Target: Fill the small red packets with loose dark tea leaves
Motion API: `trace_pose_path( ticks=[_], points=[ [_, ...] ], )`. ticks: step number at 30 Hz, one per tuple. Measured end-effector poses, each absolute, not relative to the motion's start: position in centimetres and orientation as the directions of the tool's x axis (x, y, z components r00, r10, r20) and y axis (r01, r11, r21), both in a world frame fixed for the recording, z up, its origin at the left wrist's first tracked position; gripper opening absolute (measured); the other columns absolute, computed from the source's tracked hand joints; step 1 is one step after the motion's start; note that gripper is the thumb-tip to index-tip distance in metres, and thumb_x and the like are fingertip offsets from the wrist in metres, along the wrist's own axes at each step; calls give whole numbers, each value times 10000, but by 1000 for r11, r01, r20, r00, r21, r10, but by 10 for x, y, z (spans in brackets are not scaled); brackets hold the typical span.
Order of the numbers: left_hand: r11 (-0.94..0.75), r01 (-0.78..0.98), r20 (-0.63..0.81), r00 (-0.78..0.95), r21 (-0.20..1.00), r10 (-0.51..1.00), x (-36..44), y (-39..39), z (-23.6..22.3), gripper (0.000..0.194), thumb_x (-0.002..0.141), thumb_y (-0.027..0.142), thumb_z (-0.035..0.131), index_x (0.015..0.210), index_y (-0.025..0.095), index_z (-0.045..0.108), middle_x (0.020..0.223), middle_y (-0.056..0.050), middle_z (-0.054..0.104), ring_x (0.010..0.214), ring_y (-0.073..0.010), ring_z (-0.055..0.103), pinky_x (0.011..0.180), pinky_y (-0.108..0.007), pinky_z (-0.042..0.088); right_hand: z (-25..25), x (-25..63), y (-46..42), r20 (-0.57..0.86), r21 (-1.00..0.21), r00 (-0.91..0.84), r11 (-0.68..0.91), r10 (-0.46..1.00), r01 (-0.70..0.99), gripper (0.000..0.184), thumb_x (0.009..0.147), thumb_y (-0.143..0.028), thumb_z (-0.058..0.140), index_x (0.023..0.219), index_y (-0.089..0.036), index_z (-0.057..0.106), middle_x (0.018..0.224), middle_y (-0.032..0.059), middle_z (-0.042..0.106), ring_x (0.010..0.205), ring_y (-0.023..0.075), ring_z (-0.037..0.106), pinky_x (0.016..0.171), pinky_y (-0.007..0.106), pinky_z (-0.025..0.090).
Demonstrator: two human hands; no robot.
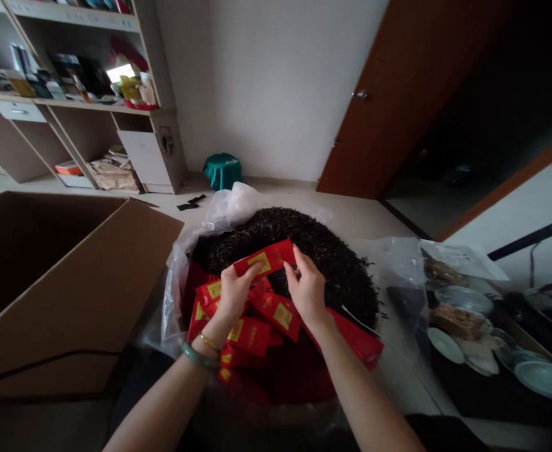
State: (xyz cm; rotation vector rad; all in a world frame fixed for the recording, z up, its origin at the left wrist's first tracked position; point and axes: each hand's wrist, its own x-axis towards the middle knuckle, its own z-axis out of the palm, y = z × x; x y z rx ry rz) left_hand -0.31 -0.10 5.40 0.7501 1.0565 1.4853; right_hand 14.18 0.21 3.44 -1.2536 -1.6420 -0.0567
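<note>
Between my two hands is a red packet [278, 252] with a gold square label, held out level above a heap. My left hand [239, 285] pinches its left end, thumb on the label. At the other end my right hand [306, 282] grips the corner, its fingers curled. Beneath lie several more red packets [252, 336] with the same gold labels, loosely scattered. Behind them rises a mound of dark, dry tea-like leaves [299, 226] in a clear plastic bag [174, 295] with its mouth spread wide. Further red packets [358, 339] lie to the right, partly behind my right forearm.
On the left stands an open cardboard box [129, 251]. A low black surface [473, 395] at the right bears glass and pale dishes [544, 376]. Farther back are a shelf desk [146, 157], a green cloth-covered thing [223, 171] and a brown door [389, 94].
</note>
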Motion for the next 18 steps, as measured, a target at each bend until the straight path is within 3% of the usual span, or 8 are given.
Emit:
trace_pose_path(
  ticks=[4, 9, 14, 18],
  points=[
    [9, -461, -125, -222, 887, 967, 2, -2, 53, 327, 514, 343, 823, 726, 118, 716, 698, -29, 728, 569, -149, 650, 557, -266, 552, 35, 134, 5, 842, -382, 80, 487, 533, 785, 349, 933, -237, 492, 1262, -165, 585, 1172, 164, 659, 1023, 245, 635, 834, 381, 551],
    [2, -461, -133, -252, 888, 959, 3, -5, 55, 322, 533, 341, 819, 740, 114, 724, 675, -23, 722, 546, -138, 637, 547, -259, 548, 35, 127, 8, 899, -319, 113, 454, 423, 832, 281, 911, -226, 547, 1173, -175, 633, 1095, 162, 634, 882, 217, 592, 769, 370, 527],
    [-20, -446, -105, -255, 895, 961, 2, -4, 52, 316, 552, 336, 815, 769, 120, 736, 710, -23, 735, 575, -137, 648, 592, -269, 565, 34, 125, 12, 854, -394, 125, 472, 504, 789, 187, 918, -281, 531, 955, -169, 676, 871, 110, 643, 816, 209, 577, 766, 365, 498],
    [29, -358, -90, -156, 933, 984, -4, 0, 50, 322, 562, 332, 820, 787, 115, 740, 702, -36, 735, 583, -161, 663, 563, -275, 570, 49, 138, 15, 684, -568, 166, 376, 710, 732, 256, 818, -392, 648, 658, -193, 625, 653, 43, 589, 667, 190, 552, 684, 334, 486]
  ],
)
